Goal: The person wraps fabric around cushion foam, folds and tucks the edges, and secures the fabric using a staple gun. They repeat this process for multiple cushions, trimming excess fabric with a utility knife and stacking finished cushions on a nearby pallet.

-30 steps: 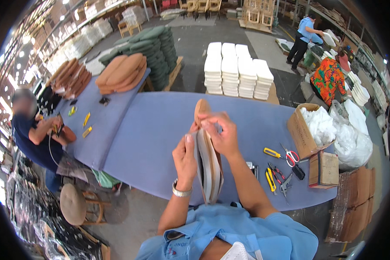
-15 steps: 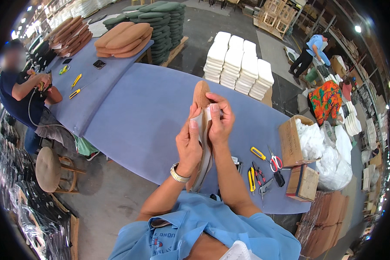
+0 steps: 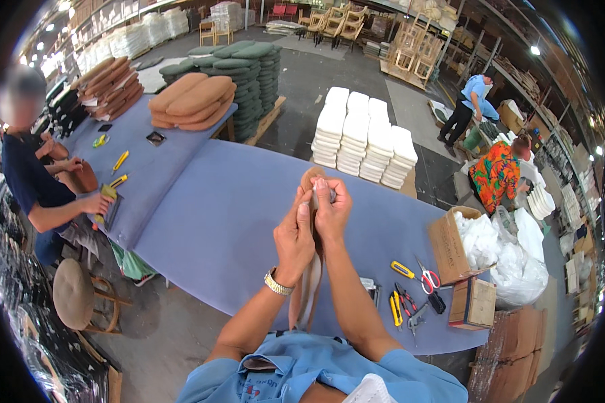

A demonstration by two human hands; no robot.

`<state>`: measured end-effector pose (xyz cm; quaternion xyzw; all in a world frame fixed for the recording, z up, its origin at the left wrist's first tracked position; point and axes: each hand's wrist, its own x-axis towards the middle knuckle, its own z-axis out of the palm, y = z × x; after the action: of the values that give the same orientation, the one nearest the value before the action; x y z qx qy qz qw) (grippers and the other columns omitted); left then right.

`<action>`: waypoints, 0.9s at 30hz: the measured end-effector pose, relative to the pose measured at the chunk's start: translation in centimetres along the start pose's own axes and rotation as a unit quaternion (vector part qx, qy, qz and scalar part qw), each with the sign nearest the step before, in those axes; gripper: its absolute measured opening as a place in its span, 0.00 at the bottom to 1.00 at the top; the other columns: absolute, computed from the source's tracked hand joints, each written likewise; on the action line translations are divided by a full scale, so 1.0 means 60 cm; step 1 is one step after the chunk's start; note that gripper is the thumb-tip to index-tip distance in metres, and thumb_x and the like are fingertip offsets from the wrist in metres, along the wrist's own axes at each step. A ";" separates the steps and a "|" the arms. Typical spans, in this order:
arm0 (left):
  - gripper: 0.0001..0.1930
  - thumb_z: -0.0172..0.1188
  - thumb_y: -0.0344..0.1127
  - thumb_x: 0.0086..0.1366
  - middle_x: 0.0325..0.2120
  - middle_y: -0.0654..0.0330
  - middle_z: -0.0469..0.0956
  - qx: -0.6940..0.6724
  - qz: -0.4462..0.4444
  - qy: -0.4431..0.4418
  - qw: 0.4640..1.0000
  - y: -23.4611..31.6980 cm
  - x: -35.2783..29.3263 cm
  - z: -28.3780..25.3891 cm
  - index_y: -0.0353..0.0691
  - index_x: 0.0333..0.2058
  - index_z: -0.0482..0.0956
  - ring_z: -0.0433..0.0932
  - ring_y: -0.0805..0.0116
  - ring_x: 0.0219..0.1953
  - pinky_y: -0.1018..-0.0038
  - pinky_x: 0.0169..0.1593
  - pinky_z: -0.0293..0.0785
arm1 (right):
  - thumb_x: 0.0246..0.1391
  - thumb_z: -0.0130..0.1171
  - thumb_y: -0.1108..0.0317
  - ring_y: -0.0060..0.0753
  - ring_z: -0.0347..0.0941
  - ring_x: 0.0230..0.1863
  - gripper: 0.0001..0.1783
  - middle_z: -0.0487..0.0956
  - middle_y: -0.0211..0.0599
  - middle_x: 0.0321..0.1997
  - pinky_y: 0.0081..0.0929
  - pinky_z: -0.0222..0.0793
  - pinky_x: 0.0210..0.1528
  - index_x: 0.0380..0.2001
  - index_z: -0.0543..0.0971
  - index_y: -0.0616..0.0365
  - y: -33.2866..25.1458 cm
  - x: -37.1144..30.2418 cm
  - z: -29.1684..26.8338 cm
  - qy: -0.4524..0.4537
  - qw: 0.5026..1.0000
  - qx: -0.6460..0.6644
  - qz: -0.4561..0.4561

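Note:
A brown fabric cushion point(image 3: 311, 176) stands edge-on over the blue-covered table point(image 3: 202, 201), its narrow side toward me. Along that side runs a gap in the cover with a pale strip between the brown edges, down toward my shirt. My left hand point(image 3: 294, 245), with a metal watch on its wrist, grips the left edge near the cushion's far end. Opposite it, my right hand point(image 3: 332, 213) pinches the right edge, thumb bent over it. Both sets of fingertips almost meet; they partly hide the fabric between them.
Right of my forearm lie scissors point(image 3: 429, 277), a yellow cutter point(image 3: 396, 309), and pliers point(image 3: 405, 299). Cardboard boxes point(image 3: 450, 248) stand at the table's right end. White pads point(image 3: 363, 138) are stacked beyond it. At left, a co-worker point(image 3: 33, 174) holds a tool beside brown cushions point(image 3: 191, 101).
The view has tilted up, showing more of the far floor. My hands have drawn closer together at the cushion's far end, and the gap looks narrower. The co-worker at left has shifted their arms.

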<state>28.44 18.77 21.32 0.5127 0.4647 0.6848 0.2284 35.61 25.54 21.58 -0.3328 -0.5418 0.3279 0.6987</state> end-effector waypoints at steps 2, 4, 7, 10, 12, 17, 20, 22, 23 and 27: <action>0.19 0.49 0.40 0.78 0.58 0.43 0.78 0.034 -0.006 -0.013 0.999 0.005 0.020 -0.014 0.37 0.57 0.81 0.80 0.53 0.58 0.67 0.57 0.77 | 0.68 0.60 0.64 0.21 0.75 0.41 0.12 0.84 0.34 0.39 0.25 0.72 0.48 0.35 0.80 0.62 -0.007 0.009 0.018 0.005 0.998 -0.011 0.059; 0.18 0.50 0.41 0.78 0.53 0.45 0.81 0.056 -0.021 -0.037 0.998 0.002 0.037 -0.030 0.39 0.56 0.82 0.86 0.55 0.50 0.69 0.50 0.80 | 0.68 0.61 0.65 0.19 0.74 0.40 0.10 0.84 0.33 0.39 0.22 0.71 0.47 0.35 0.80 0.61 0.015 0.015 0.027 0.020 0.996 0.013 0.082; 0.18 0.51 0.40 0.78 0.51 0.47 0.84 0.008 -0.008 -0.059 0.998 -0.047 0.070 -0.067 0.37 0.55 0.83 0.87 0.57 0.47 0.71 0.49 0.80 | 0.68 0.60 0.66 0.22 0.75 0.43 0.09 0.83 0.33 0.39 0.25 0.71 0.52 0.35 0.80 0.60 0.010 0.014 0.047 0.016 0.985 0.061 0.162; 0.20 0.48 0.40 0.80 0.56 0.47 0.81 -0.119 -0.029 -0.094 0.988 -0.106 0.136 -0.112 0.32 0.56 0.81 0.81 0.64 0.55 0.71 0.60 0.73 | 0.67 0.60 0.68 0.24 0.76 0.44 0.09 0.84 0.36 0.39 0.26 0.71 0.51 0.33 0.80 0.61 0.042 0.029 0.023 -0.078 0.991 0.051 0.098; 0.20 0.46 0.40 0.80 0.53 0.49 0.82 -0.077 0.035 -0.098 0.992 -0.132 0.184 -0.115 0.32 0.54 0.82 0.79 0.61 0.57 0.67 0.62 0.71 | 0.67 0.60 0.68 0.28 0.77 0.45 0.09 0.83 0.38 0.39 0.29 0.72 0.51 0.32 0.79 0.61 0.048 0.037 0.021 -0.149 0.985 0.050 0.063; 0.25 0.45 0.44 0.80 0.32 0.54 0.87 -0.079 0.040 -0.120 0.989 -0.216 0.219 -0.100 0.32 0.37 0.88 0.82 0.64 0.40 0.68 0.46 0.76 | 0.66 0.61 0.68 0.25 0.76 0.43 0.09 0.83 0.37 0.39 0.26 0.71 0.50 0.32 0.79 0.61 0.063 0.020 0.091 -0.122 0.988 0.035 0.092; 0.31 0.46 0.50 0.80 0.23 0.61 0.82 -0.247 -0.159 -0.139 0.946 -0.254 0.252 -0.090 0.31 0.27 0.85 0.75 0.72 0.27 0.73 0.35 0.72 | 0.67 0.61 0.66 0.19 0.73 0.41 0.09 0.83 0.34 0.39 0.24 0.69 0.47 0.33 0.80 0.61 0.079 0.023 0.146 -0.072 0.989 -0.038 0.120; 0.32 0.46 0.53 0.79 0.21 0.63 0.79 -0.226 -0.192 -0.166 0.940 -0.273 0.289 -0.077 0.32 0.24 0.83 0.71 0.75 0.23 0.74 0.29 0.68 | 0.67 0.62 0.66 0.18 0.73 0.40 0.10 0.83 0.32 0.37 0.23 0.69 0.45 0.33 0.80 0.61 0.095 0.043 0.173 -0.011 0.987 -0.058 0.149; 0.33 0.47 0.54 0.79 0.20 0.64 0.77 -0.218 -0.206 -0.181 0.937 -0.283 0.301 -0.069 0.33 0.23 0.82 0.69 0.77 0.21 0.75 0.27 0.66 | 0.67 0.62 0.66 0.17 0.72 0.37 0.10 0.83 0.31 0.35 0.22 0.70 0.42 0.33 0.80 0.61 0.120 0.051 0.175 0.025 0.983 -0.041 0.176; 0.34 0.49 0.58 0.77 0.19 0.65 0.76 -0.220 -0.306 -0.163 0.912 -0.383 0.297 -0.041 0.34 0.20 0.80 0.69 0.75 0.22 0.72 0.27 0.66 | 0.67 0.62 0.67 0.17 0.72 0.34 0.10 0.82 0.30 0.33 0.22 0.70 0.40 0.32 0.80 0.62 0.227 0.057 0.177 0.055 0.979 -0.112 0.163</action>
<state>15.84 42.48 9.95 0.3867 0.3925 0.5736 0.6061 24.57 37.19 14.27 -0.5098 -0.4746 0.3560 0.6229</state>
